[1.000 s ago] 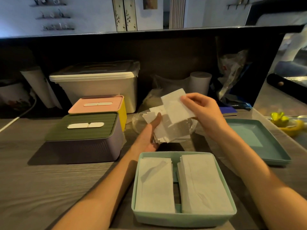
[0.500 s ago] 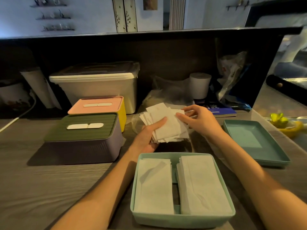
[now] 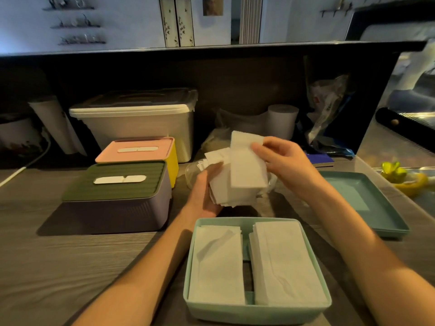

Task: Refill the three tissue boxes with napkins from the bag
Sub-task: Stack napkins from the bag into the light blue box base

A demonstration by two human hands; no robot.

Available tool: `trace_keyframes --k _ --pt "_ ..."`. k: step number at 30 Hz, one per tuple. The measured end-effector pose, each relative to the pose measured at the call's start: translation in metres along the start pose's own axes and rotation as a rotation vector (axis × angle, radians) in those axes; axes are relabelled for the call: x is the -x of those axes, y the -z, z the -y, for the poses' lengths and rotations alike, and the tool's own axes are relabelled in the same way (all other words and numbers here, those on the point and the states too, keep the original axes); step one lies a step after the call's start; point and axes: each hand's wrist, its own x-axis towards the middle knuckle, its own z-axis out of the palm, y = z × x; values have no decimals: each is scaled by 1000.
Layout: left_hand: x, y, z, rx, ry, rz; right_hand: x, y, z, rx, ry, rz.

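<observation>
On the dim wood counter (image 3: 70, 267), my left hand (image 3: 204, 184) cups the loose napkins (image 3: 226, 191) while my right hand (image 3: 282, 158) pinches one napkin (image 3: 247, 165); I should square it before laying it in the open mint box (image 3: 256, 312) at the near edge.

Open teal box (image 3: 256, 312) (two white napkin stacks (image 3: 282, 264))

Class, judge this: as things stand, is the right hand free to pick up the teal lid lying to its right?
Probably not yet: the right hand pinches a napkin above the stack. The teal lid itself lies uncovered beside that forearm, with nothing between them.
</observation>
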Motion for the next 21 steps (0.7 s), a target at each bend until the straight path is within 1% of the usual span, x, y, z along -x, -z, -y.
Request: trace_keyframes --k 1,3,4,6,8,10,12,15,19,21 --pt "1 -2 -1 -17 19 24 1 -5 -4 126 16 28" --pt "2 -4 -2 -87 45 74 0 -14 -13 405 73 26" --pt "2 -4 -2 -134 53 92 -1 -17 -17 459 95 -2" --pt "7 -4 -2 -219 71 96 -4 -17 -19 409 126 -105" --pt "7 1 0 -312 80 101 -7 -14 -21 374 115 -196" --pt "4 6 0 -396 57 133 -8 -13 -21 396 36 -161" --pt "2 5 -1 -431 31 160 -8 -13 -23 362 3 -119" --pt "3 4 0 -433 45 200 -10 -12 -25 256 58 -193" --pt "2 6 2 -364 103 222 -13 -7 -21 183 191 -390" --pt "2 5 0 -343 99 212 -15 -2 -15 129 242 -465"
